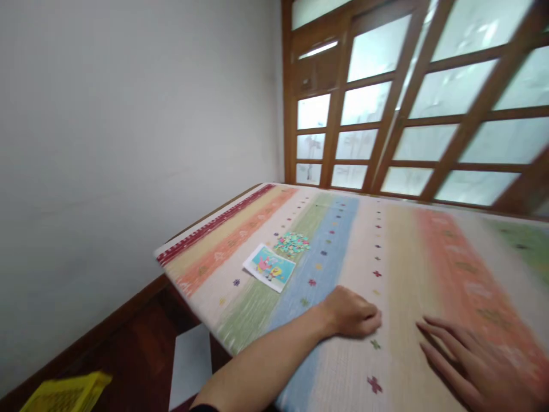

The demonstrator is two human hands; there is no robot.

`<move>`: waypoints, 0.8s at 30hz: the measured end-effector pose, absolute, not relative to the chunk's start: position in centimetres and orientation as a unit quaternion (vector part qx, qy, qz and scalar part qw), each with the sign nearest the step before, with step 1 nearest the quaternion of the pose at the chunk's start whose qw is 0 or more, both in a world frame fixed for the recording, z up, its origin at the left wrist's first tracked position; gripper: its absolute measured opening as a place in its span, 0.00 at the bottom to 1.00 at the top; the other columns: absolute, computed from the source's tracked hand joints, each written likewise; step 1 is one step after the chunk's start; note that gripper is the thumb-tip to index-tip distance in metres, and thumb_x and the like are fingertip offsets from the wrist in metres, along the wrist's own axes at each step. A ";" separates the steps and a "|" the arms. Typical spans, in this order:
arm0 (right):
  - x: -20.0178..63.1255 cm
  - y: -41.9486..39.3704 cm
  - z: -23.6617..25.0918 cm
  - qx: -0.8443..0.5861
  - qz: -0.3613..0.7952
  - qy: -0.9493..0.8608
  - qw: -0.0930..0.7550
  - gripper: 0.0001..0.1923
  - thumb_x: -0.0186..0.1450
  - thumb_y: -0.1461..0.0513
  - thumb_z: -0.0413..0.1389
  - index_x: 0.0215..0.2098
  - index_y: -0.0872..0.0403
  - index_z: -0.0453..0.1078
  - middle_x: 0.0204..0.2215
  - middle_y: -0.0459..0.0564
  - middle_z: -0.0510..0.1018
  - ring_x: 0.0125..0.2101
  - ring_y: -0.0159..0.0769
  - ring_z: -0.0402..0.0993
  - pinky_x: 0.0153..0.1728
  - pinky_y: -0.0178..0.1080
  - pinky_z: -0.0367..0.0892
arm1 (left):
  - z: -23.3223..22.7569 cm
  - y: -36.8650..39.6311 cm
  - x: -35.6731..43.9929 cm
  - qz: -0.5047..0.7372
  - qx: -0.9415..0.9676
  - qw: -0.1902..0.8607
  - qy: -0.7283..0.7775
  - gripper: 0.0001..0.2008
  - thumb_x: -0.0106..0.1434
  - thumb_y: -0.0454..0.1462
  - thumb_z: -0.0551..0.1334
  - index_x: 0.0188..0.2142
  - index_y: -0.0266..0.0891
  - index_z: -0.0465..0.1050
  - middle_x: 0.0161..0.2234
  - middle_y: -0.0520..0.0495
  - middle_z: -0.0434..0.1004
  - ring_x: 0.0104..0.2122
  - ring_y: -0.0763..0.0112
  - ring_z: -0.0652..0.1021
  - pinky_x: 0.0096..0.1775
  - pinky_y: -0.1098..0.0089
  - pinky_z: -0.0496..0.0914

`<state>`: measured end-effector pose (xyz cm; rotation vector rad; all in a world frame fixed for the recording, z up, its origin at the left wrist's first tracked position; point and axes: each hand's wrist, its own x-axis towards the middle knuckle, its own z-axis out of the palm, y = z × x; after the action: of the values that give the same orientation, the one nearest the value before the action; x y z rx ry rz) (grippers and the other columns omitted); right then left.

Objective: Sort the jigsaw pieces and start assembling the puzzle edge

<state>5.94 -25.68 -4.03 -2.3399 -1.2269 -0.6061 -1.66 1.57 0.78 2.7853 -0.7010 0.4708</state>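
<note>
My left hand [354, 313] rests on the striped tablecloth [398, 257], its fingers curled into a fist with nothing showing in it. To its right, my right hand [476, 363] hovers at or just above the cloth, fingers stretched out and spread, holding nothing; it is slightly blurred. A printed picture card [271, 267] with a pink and a yellow cartoon figure on a blue-green ground lies beyond my left forearm. Just behind the card sits a loose pile of small turquoise and multicoloured pieces [293, 242], which look like jigsaw pieces.
A plain pale wall [128, 126] runs along the left. Wooden framed glass doors [364, 103] stand behind the table. Below the table's left edge are a white flat panel [191, 363] and a yellow object [66, 392] near the dark reddish floor [137, 337].
</note>
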 end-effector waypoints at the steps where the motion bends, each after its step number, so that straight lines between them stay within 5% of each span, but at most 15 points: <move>1: 5.4 -25.4 -3.6 -0.835 -0.231 -0.452 0.211 0.24 0.71 0.45 0.47 0.46 0.49 0.79 0.46 0.56 0.82 0.45 0.50 0.79 0.44 0.52 0.76 | 0.4 1.6 -1.6 0.181 0.947 0.123 -0.236 0.17 0.66 0.38 0.61 0.20 0.39 0.70 0.20 0.49 0.77 0.21 0.72 0.75 0.21 0.70 0.54; 10: 2.5 -23.6 -0.1 -0.860 -0.213 -0.416 0.204 0.15 0.71 0.57 0.50 0.46 0.51 0.77 0.47 0.57 0.80 0.48 0.49 0.76 0.49 0.53 0.72 | 0.7 2.6 -2.4 0.264 0.923 0.195 -0.201 0.21 0.67 0.35 0.56 0.17 0.39 0.63 0.15 0.51 0.67 0.16 0.75 0.65 0.23 0.68 0.51; 24: 1.6 -23.9 0.4 -0.869 -0.195 -0.398 0.220 0.16 0.70 0.62 0.51 0.51 0.54 0.76 0.53 0.60 0.79 0.54 0.50 0.74 0.56 0.55 0.69 | 1.7 3.0 -2.9 0.259 0.923 0.216 -0.184 0.22 0.68 0.37 0.52 0.17 0.40 0.56 0.15 0.53 0.61 0.17 0.75 0.59 0.25 0.69 0.50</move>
<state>1.56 -23.90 0.42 -2.4025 -1.1010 -0.5394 -2.87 2.96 1.66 2.5587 -0.5091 0.7178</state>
